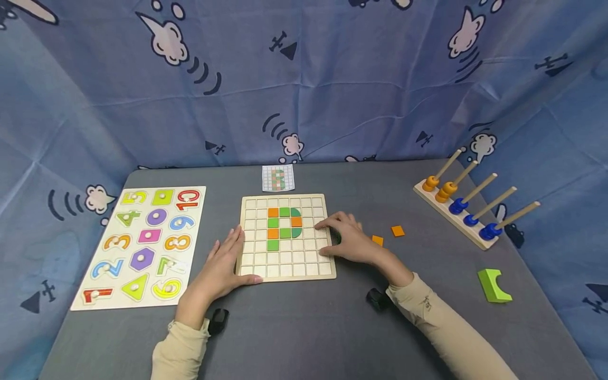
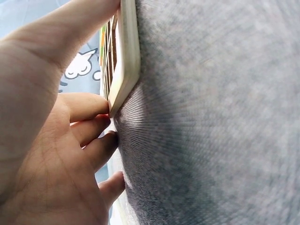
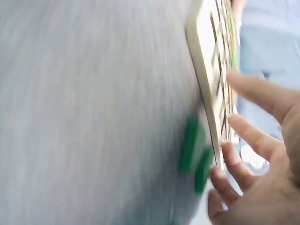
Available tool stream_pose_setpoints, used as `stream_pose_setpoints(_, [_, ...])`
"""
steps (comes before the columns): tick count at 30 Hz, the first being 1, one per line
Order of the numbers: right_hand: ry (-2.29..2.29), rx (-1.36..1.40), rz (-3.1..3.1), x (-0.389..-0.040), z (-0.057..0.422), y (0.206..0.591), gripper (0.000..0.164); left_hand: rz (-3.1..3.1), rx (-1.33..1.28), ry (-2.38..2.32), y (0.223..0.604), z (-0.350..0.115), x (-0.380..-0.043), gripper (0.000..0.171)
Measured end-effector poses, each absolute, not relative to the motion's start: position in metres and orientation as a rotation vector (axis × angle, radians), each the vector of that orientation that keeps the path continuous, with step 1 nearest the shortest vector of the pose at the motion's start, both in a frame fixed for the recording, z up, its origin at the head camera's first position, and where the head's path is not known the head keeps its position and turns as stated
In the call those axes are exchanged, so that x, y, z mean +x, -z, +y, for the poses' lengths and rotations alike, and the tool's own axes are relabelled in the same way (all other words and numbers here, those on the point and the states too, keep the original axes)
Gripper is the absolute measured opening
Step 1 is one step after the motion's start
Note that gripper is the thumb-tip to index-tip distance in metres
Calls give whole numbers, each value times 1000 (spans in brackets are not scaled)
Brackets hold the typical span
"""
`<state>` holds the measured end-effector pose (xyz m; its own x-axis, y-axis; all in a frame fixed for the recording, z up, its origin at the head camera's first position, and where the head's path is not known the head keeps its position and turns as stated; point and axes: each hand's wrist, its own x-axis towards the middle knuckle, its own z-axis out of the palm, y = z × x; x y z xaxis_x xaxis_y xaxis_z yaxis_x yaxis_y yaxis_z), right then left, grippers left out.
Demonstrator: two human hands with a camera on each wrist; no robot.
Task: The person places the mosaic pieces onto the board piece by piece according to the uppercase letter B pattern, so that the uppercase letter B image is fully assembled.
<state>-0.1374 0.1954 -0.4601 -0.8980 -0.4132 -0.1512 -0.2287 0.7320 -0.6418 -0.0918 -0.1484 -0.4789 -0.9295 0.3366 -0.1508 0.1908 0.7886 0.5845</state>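
A wooden grid board lies mid-table, bearing orange and green square tiles and dark green rounded ones, laid out like a P. My left hand rests against its left side, fingers extended along the edge and thumb at the front corner. In the left wrist view, the fingertips meet the board's edge. Over the board's right edge is my right hand, thumb and fingers spread apart with no tile showing between them. Dark green pieces lie beside the board near that hand, mostly hidden from the head view.
Behind the board lies a small pattern card. A number and shape puzzle is on the left. Loose orange tiles sit right of the board. Farther right stand a pegged bead counter and a lime green block.
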Motion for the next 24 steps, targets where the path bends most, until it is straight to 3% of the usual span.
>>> stream_pose_setpoints(6, [780,-444,2612,-133,232,455,94,2724,402,-853,478,-147,-91,122])
stream_pose_setpoints(9, [735,-416,2609,-129,249,449,101,2729,405,-843,478,-147,-92,122])
stream_pose_setpoints(17, [727,-344,2607,-120,285,440,100,2720,395,-856,476,-146,-92,121])
stream_pose_setpoints(24, [763,-278,2673,-110,294,444,84,2727,412,-845,476,-146,-92,121])
